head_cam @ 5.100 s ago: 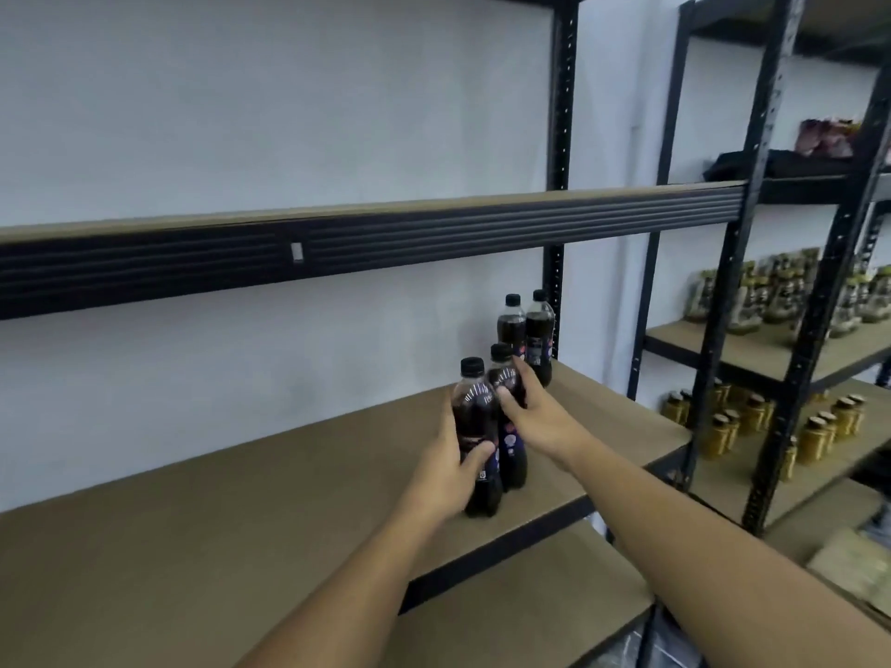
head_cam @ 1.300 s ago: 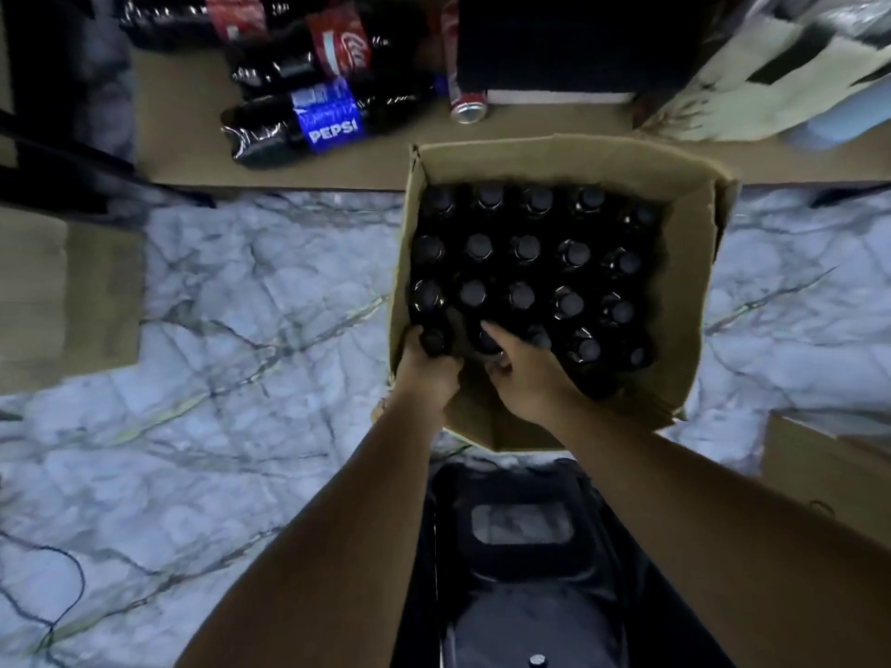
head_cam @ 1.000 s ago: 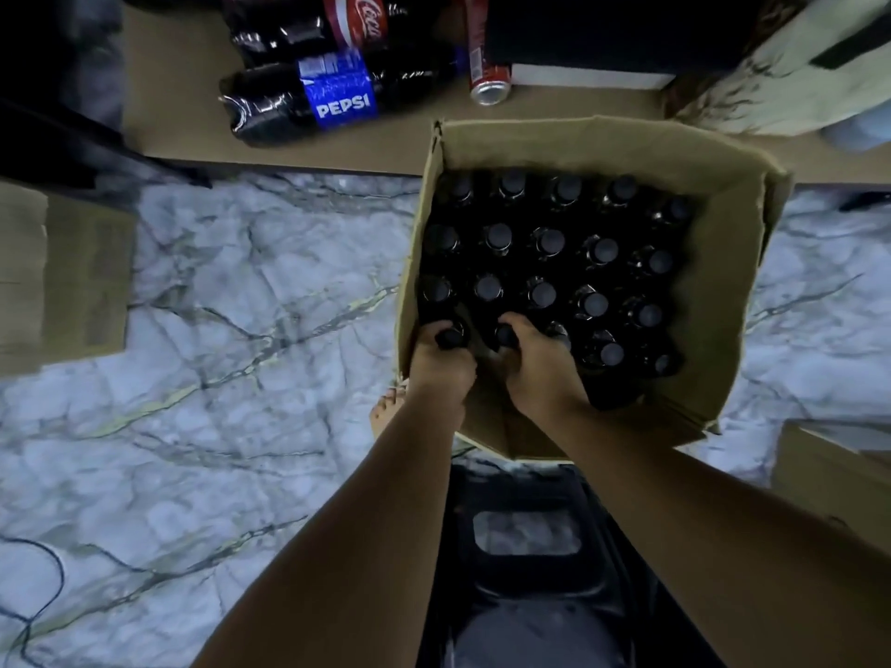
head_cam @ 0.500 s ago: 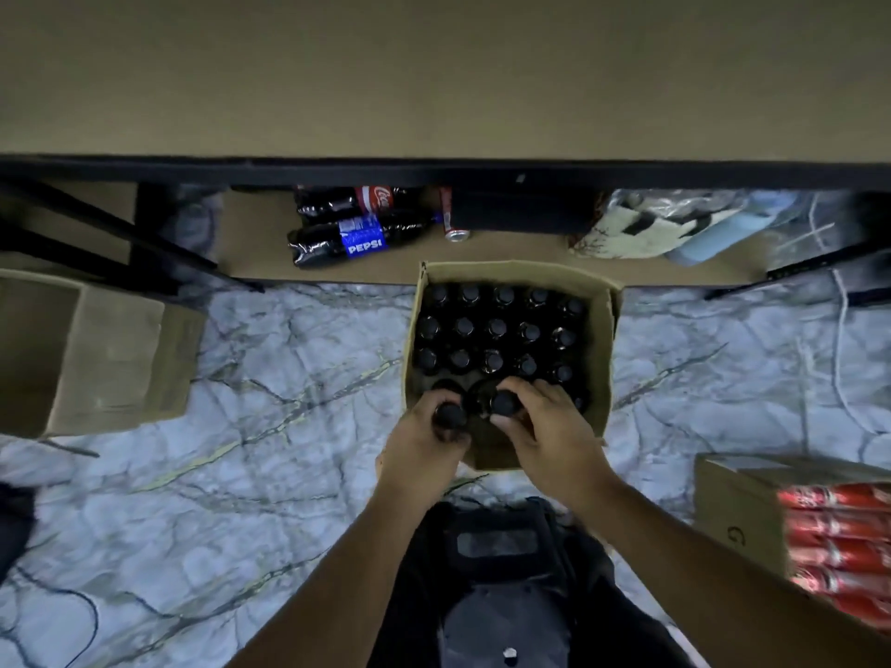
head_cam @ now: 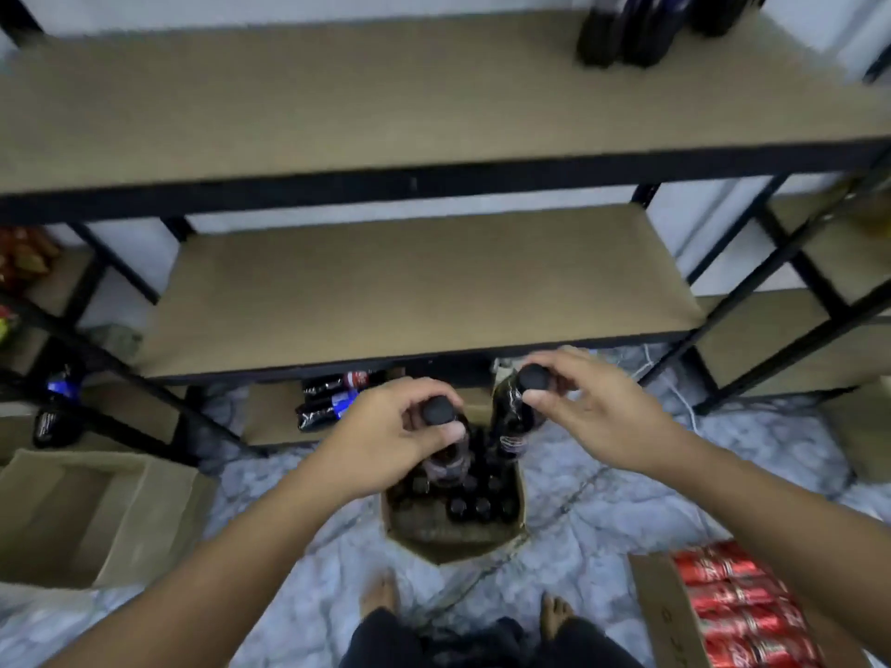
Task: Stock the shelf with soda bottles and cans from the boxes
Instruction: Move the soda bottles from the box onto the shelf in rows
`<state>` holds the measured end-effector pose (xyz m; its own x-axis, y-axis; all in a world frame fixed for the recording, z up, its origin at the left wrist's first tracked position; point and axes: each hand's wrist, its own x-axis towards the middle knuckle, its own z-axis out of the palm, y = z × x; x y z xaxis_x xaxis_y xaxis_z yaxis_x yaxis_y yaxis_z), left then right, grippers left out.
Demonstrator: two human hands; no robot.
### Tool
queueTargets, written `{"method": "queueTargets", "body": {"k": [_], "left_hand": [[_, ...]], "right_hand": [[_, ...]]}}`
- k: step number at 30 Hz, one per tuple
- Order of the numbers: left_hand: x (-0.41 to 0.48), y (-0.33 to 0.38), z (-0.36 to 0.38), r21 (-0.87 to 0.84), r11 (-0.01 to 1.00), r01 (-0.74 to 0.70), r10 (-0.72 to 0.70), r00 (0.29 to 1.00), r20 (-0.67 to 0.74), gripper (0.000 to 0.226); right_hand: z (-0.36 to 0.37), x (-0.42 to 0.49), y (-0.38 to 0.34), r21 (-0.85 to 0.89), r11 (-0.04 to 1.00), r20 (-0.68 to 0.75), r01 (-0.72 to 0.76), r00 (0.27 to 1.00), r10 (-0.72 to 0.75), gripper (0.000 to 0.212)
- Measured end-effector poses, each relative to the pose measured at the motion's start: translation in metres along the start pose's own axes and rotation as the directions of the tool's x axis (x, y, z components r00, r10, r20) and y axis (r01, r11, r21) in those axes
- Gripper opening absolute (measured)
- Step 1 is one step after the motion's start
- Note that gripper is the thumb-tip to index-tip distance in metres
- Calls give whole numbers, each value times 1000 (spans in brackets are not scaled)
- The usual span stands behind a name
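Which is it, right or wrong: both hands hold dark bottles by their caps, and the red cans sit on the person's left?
Wrong on one point: the head view shows the red cans on the person's right. The left hand and right hand do hold dark bottles by their caps.

Grey-veined marble floor [head_cam: 578, 513], white wall [head_cam: 684, 209], red snack packets [head_cam: 19, 255] far left.

Left hand [head_cam: 385, 436] and right hand [head_cam: 586, 412] each grip a dark soda bottle above an open bottle box [head_cam: 453, 527], facing shelves [head_cam: 337, 113].
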<state>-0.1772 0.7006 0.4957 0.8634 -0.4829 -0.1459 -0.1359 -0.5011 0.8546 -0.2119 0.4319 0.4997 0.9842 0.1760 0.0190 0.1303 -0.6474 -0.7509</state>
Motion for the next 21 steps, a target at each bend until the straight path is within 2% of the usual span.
{"method": "queueTargets", "body": {"k": [4,9,12,16,21], "left_hand": [[11,73,-33,103,977,-185,185,983,12,13],[35,148,-66,190,903,-385,394,919,-9,16],[61,183,-82,202,867,-455,463,886,10,14],[102,227,-98,189,805,-563,568,822,31,11],[154,276,-108,194,751,-631,636,770,43,8]], "right_hand": [[-58,-8,-47,-13,1000,-145,4,989,-6,21],[-113,-9,-88,-70,998,-378,-1,925,-26,16],[-135,-1,-105,-95,995,-478,-32,878,-18,24],[-171,21,-128,-124,990,-574,-70,819,-14,20],[-218,46,-145,-124,982,-692,-143,721,18,21]]}}
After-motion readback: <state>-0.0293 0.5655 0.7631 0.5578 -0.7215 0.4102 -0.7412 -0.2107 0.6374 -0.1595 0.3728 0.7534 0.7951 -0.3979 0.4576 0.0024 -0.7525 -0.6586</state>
